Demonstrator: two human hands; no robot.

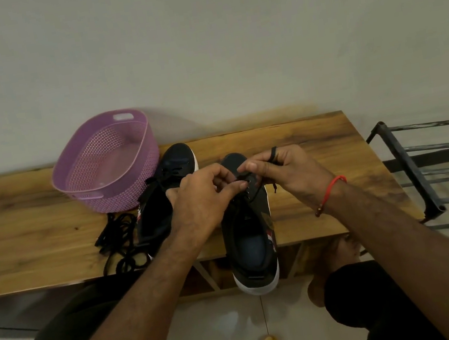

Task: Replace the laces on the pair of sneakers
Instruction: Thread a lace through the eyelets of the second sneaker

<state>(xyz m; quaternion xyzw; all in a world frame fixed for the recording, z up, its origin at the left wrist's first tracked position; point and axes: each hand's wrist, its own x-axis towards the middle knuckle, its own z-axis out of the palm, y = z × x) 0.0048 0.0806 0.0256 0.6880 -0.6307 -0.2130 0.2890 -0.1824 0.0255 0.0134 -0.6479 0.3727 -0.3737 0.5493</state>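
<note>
Two black sneakers with white soles lie on the wooden table (315, 141). The right sneaker (253, 241) points away from me, its heel hanging over the table's front edge. My left hand (204, 199) and my right hand (285, 172) meet over its eyelets near the toe. My right hand pinches a black lace (274, 188), whose end hangs beside the shoe. My left hand's fingers are curled at the same eyelets, apparently pinching the lace. The left sneaker (163, 196) lies beside it, partly hidden by my left hand. A loose pile of black laces (120, 243) lies left of it.
A purple perforated basket (106, 164) stands on the table behind the left sneaker. A dark metal rack (421, 169) stands to the right of the table. My legs and a bare foot (333, 264) are below the table's front edge.
</note>
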